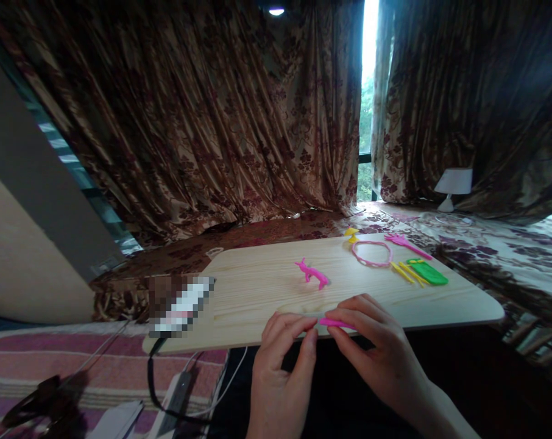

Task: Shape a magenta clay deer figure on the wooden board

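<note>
Just above the table's near edge, my right hand (pixel 371 335) pinches a short pink strip (pixel 338 324), which looks like modelling clay, between thumb and fingers. My left hand (pixel 285 360) faces it, thumb and forefinger brought together close to the strip's left end. Whether anything small sits between those left fingertips is too fine to make out. A pink four-legged animal figure (pixel 311 273) with pointed ears or horns stands on the wooden table (pixel 258 274), a little beyond my hands.
At the table's far right lie a twisted pink ring (pixel 371 264), a pink hand-shaped stick (pixel 410 246), yellow strips (pixel 406 272), a green flat piece (pixel 429 272) and a yellow mushroom-like piece (pixel 351 234). A blurred-out object (pixel 182 306) with a black strap occupies the left end.
</note>
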The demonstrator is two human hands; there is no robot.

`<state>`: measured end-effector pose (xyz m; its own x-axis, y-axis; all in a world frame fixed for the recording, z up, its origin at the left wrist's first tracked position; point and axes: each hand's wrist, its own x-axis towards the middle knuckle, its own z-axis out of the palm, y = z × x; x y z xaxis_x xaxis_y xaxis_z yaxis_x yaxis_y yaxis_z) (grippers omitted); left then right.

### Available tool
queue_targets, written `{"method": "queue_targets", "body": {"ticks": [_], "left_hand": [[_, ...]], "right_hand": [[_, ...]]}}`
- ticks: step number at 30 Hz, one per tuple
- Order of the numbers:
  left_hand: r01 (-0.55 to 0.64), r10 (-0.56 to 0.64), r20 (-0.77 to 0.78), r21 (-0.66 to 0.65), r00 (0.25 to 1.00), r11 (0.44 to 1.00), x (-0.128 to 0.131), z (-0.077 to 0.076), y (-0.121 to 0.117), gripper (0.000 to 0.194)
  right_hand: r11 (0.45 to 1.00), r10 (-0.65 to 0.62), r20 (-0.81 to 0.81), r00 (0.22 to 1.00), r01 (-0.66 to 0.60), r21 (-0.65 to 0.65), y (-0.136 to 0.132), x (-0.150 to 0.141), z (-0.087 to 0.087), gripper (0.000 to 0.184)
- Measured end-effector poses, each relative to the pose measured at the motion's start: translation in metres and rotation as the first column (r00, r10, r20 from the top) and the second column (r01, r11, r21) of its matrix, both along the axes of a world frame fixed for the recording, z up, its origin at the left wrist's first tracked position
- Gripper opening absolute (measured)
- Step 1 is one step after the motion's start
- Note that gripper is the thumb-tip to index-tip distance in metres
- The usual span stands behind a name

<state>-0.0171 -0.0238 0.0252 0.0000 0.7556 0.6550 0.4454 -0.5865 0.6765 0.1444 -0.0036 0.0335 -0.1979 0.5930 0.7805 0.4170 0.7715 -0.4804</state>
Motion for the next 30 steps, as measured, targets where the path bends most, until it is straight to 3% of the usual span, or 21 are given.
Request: {"method": "queue_targets", "body": {"ticks": [9,16,20,24,30], "left_hand": [[-0.053,0.076,-0.207,0.115,0.975,0.992,0.005,0.001,-0.004,0.027],[-0.071,0.109,-0.252,0.153,0.962,0.986,0.004,-0.004,-0.001,0.037],[-0.067,0.071,-0.11,0.043,0.991,0.997,0.007,-0.005,0.004,0.028],[0.025,-0.016,0.084,-0.109,0.996,0.994,0.009,-0.003,0.01,0.018],[0.046,-0.03,0.1,-0.161,0.995,0.986,0.01,-0.002,0.015,0.008]], "right_hand": [[0.999,-0.009,0.003,1.0,0.009,-0.031,0.0,-0.002,-0.001,0.016],[0.998,-0.024,0.012,1.0,0.025,-0.05,0.002,-0.002,-0.004,0.017],[0.998,-0.014,0.007,1.0,0.015,-0.061,0.005,-0.002,-0.006,0.019],[0.997,0.0,-0.003,1.0,0.0,-0.076,0.007,-0.003,-0.009,0.021],[0.993,0.008,0.016,1.0,-0.006,-0.122,0.004,-0.001,-0.012,0.026]]}}
